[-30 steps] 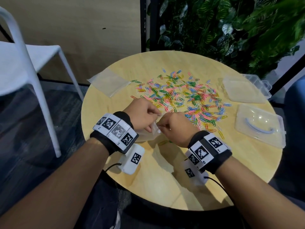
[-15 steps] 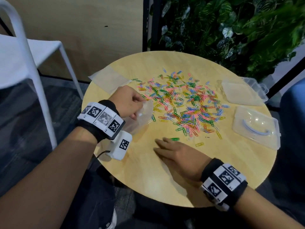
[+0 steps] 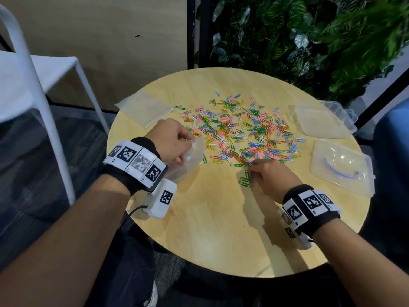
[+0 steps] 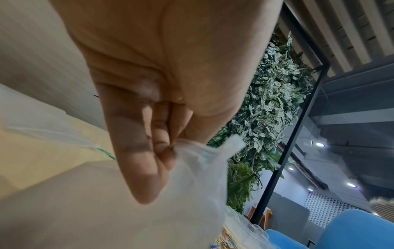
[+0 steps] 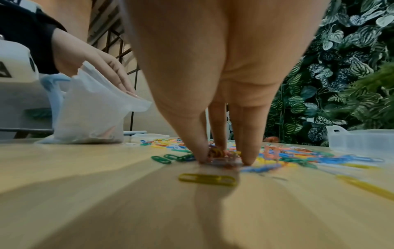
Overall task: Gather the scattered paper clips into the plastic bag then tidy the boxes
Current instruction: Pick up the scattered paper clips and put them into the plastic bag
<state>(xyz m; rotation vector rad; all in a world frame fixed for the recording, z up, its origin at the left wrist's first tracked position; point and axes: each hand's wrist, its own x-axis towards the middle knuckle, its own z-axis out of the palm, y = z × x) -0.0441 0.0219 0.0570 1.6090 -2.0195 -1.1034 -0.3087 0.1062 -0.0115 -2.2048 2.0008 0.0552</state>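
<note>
Several coloured paper clips [image 3: 243,131] lie scattered over the middle of the round wooden table [image 3: 221,229]. My left hand [image 3: 183,151] pinches the rim of a clear plastic bag [image 3: 194,156] and holds it up at the left of the pile; the pinch shows close up in the left wrist view [image 4: 170,151]. My right hand [image 3: 252,171] is at the pile's near edge. Its thumb and fingertips [image 5: 200,151] close round a small bunch of clips [image 5: 219,155] on the tabletop. A few green clips [image 3: 244,181] lie beside that hand.
Two clear plastic boxes sit at the right: one with a blue handle [image 3: 340,167] and one further back [image 3: 318,122]. A second flat bag [image 3: 143,109] lies at the back left. A white chair [image 3: 44,74] stands left of the table; plants fill the back.
My right hand left the bag, lay flat near the front edge, then moved forward to the pile and closed on some clips. My left hand carried the bag leftward and keeps holding it.
</note>
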